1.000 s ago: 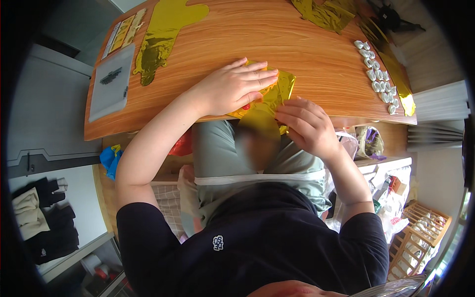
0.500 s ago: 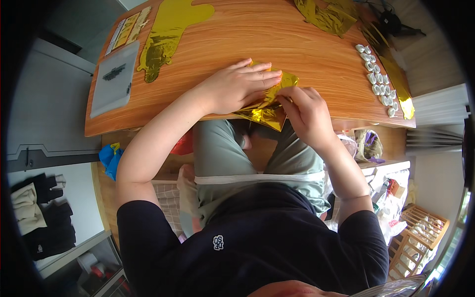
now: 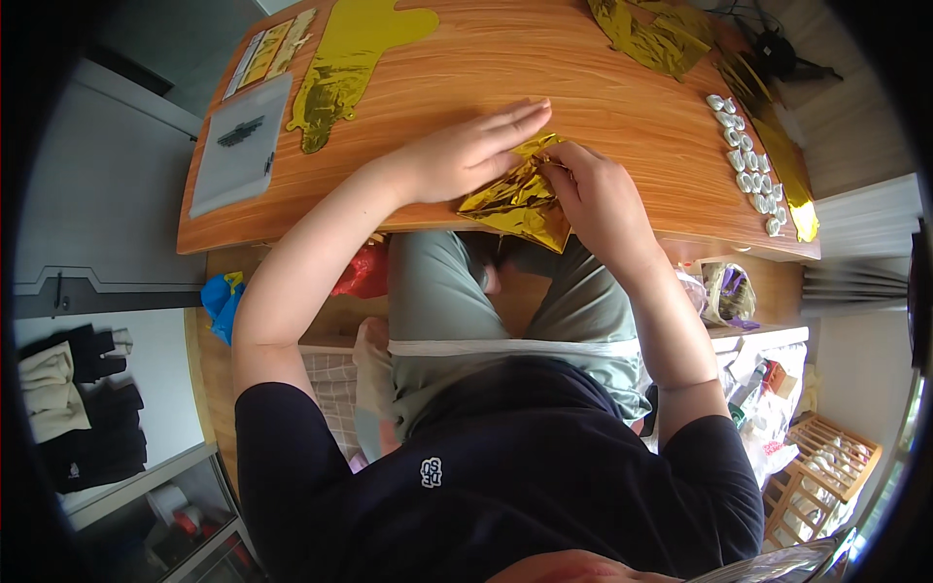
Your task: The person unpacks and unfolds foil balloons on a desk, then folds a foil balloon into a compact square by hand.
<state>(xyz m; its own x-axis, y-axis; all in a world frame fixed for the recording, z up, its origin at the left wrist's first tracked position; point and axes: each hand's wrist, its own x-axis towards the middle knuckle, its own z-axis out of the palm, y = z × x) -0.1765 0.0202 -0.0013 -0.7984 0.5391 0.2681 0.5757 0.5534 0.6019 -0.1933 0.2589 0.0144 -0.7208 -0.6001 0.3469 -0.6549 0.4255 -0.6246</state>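
A crumpled gold foil piece (image 3: pixel 515 199) lies at the near edge of the wooden table (image 3: pixel 583 78), partly hanging over it. My left hand (image 3: pixel 466 151) presses flat on its upper left part, fingers together and stretched out. My right hand (image 3: pixel 598 194) pinches the foil's right side between thumb and fingers. Both forearms come up from the lower edge over my lap.
A flat gold foil shape (image 3: pixel 350 58) and a grey sheet (image 3: pixel 241 146) lie at the table's left. More crumpled gold foil (image 3: pixel 651 34) sits at the back right. A row of several small white pieces (image 3: pixel 743 160) and a gold strip (image 3: pixel 782 160) run along the right edge.
My right hand moved up from the table's edge onto the foil and gathered it. The foil, earlier spread flatter, is now bunched and folded. My left hand stayed pressed on it.
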